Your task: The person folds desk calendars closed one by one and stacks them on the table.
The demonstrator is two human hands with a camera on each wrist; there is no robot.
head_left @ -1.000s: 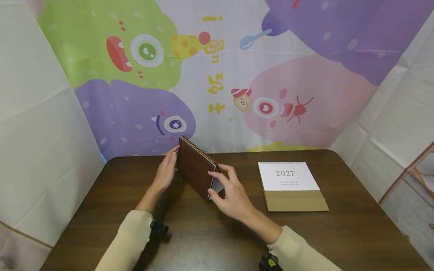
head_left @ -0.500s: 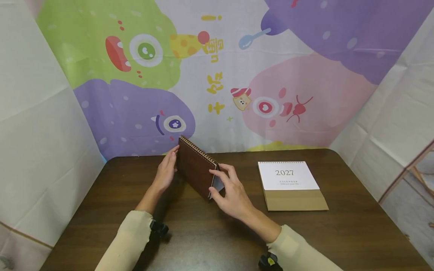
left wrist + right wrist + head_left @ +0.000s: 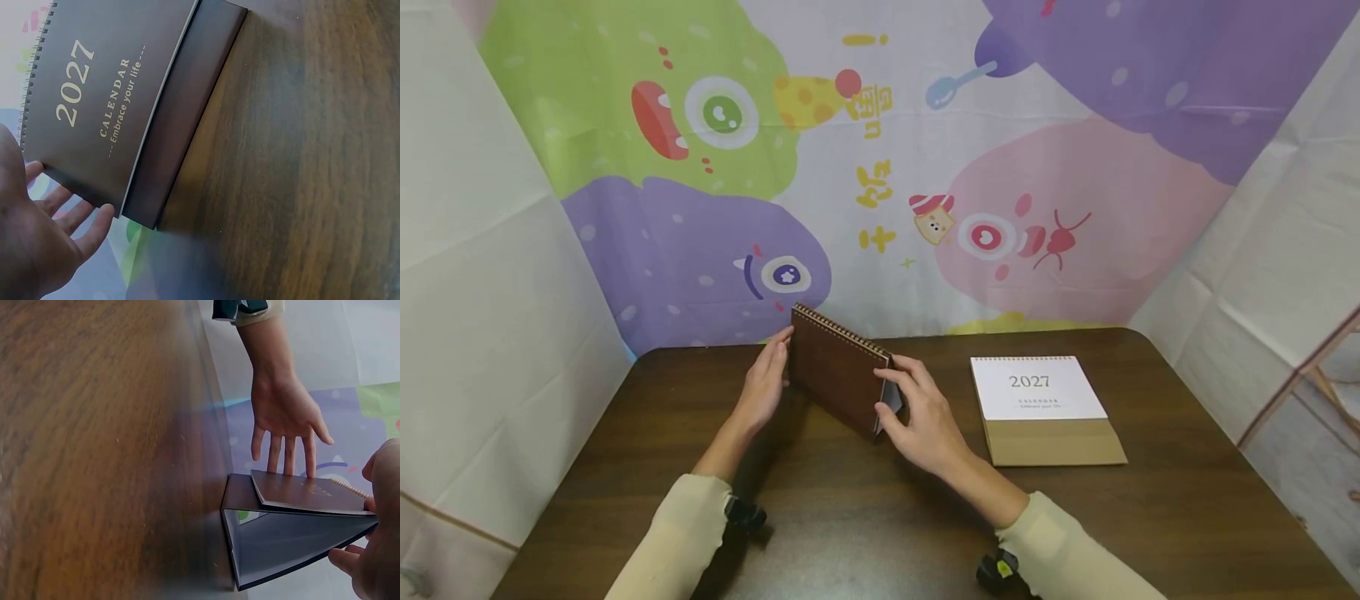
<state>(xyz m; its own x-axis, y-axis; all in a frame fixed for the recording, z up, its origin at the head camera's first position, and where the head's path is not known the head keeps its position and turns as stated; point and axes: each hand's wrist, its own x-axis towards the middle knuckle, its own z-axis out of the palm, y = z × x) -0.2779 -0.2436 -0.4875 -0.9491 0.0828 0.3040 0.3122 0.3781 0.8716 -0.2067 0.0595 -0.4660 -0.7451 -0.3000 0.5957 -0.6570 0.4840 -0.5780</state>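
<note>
A dark brown 2027 desk calendar stands as a tent at the middle back of the table, turned at an angle. In the left wrist view its front cover shows gold lettering. My left hand touches its left edge with outstretched fingertips. At the right edge, my right hand holds the calendar, with fingers on both its front and back sides. The right wrist view looks into the calendar's hollow triangular stand, with the left hand beyond it.
A second 2027 desk calendar, white over a tan stand, stands to the right on the dark wooden table. A cartoon-printed cloth hangs behind, and white cloth walls close both sides.
The brown calendar's right end has swung a little to the right with my right hand, so its cover faces me more. My left hand has shifted slightly left, still at the edge.
</note>
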